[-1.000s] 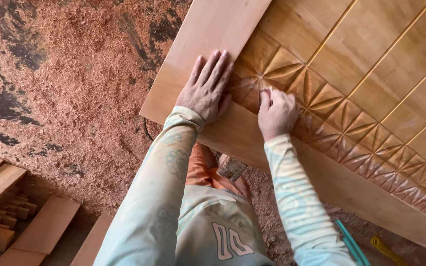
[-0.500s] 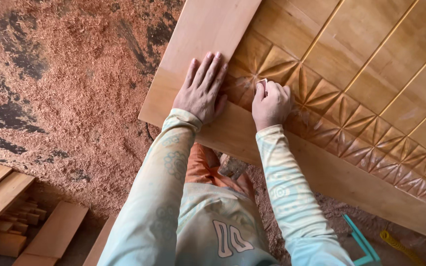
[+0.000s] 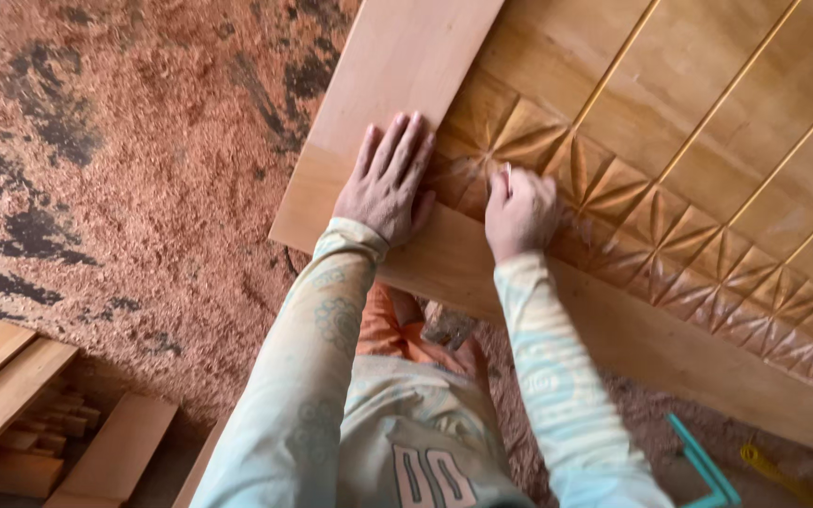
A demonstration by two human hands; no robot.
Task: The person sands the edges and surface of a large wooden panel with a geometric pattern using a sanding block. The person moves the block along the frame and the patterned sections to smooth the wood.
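Right hand (image 3: 519,214) is pinching a small pale sanding scrap (image 3: 507,175) against the carved band (image 3: 670,246) running diagonally down-right across the wooden door panel (image 3: 708,103), while left hand (image 3: 388,181) is pressing flat, fingers spread, just beside it on the plain frame.

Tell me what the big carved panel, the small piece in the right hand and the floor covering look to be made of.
Panel: wood, with visible grain, a pale smooth frame and a darker chip-carved band; it looks unvarnished.
Small piece pinched in the right hand: thin and pale, possibly folded sandpaper; too small to be sure.
Floor covering: reddish wood shavings and sawdust, loose and fluffy.
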